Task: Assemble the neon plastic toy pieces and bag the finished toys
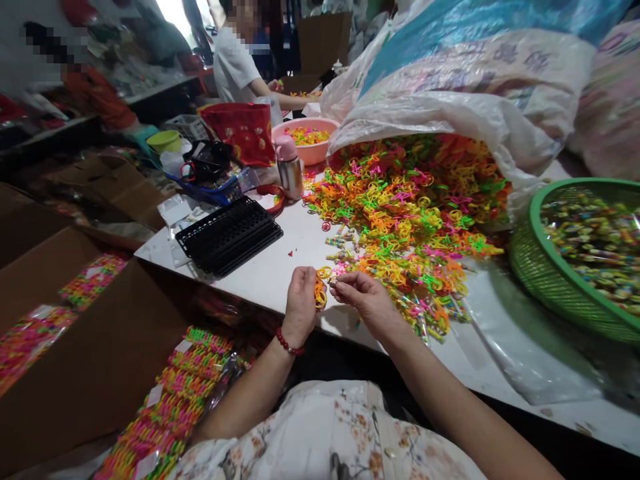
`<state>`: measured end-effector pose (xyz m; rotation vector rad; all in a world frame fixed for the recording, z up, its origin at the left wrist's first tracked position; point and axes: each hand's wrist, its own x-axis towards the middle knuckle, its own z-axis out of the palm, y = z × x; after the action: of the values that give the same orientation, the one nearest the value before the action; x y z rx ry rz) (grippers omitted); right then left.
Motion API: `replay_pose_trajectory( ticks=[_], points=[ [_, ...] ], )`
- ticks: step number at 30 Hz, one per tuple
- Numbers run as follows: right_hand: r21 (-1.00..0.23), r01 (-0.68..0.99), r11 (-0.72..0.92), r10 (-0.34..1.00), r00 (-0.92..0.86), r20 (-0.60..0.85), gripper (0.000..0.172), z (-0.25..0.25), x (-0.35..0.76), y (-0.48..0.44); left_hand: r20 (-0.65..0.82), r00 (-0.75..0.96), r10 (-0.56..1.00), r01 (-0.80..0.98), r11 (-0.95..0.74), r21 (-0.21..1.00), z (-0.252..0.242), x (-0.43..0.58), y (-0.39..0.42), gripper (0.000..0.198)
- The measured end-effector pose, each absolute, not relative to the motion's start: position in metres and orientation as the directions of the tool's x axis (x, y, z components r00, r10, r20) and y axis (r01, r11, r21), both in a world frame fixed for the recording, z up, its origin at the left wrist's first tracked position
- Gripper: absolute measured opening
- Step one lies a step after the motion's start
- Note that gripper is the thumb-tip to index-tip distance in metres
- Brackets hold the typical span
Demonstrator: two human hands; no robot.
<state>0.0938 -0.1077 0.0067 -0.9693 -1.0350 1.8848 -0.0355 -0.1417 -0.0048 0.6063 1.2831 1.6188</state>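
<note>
Near the front edge of the white table [250,283], my left hand [301,303] is closed on yellow and orange plastic pieces [321,292], which stick out at its right side. Just to the right, my right hand [367,303] pinches something small between thumb and fingertips, close to those pieces; it is too small to name. A large heap of bright plastic pieces [400,227] spills from a white and blue sack [465,87] beyond my right hand. Several small striped pieces [341,241] lie at the heap's left edge.
Black trays [230,233] are stacked at left, beside a pink-capped flask [290,167]. A green basket [550,267] stands at right, a pink basin [313,152] behind. Cardboard boxes [145,333] with packed colourful pieces [185,387] are at lower left. A person [235,67] sits across the table.
</note>
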Motion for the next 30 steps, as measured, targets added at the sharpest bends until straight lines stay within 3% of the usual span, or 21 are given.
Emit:
replay_pose_trajectory(
  ticks=[6,13,20,26,30],
  points=[
    [-0.909,-0.250,-0.333,0.879,-0.431,-0.203,0.034,0.013,0.107,-0.111,-0.135,-0.419,0.898,-0.279,0.015,0.960,-0.003,-0.026,-0.145,0.041],
    [-0.965,-0.207,-0.161,0.934,-0.349,-0.081,0.031,0.008,0.117,-0.112,-0.164,-0.384,0.909,-0.312,0.039,0.949,0.000,-0.016,-0.143,0.039],
    [-0.973,-0.209,-0.100,0.919,-0.395,-0.009,0.023,0.007,0.120,-0.113,-0.174,-0.387,0.906,-0.302,0.053,0.952,-0.005,-0.015,-0.143,0.041],
    [-0.978,-0.030,0.208,0.882,-0.427,0.200,0.011,0.016,0.126,-0.122,-0.382,-0.142,0.913,-0.433,0.290,0.853,0.013,-0.021,-0.148,0.043],
    [-0.915,0.051,0.401,0.842,-0.414,0.346,0.014,0.019,0.121,-0.130,-0.310,-0.288,0.906,-0.310,0.218,0.925,0.010,-0.026,-0.152,0.043]
  ],
)
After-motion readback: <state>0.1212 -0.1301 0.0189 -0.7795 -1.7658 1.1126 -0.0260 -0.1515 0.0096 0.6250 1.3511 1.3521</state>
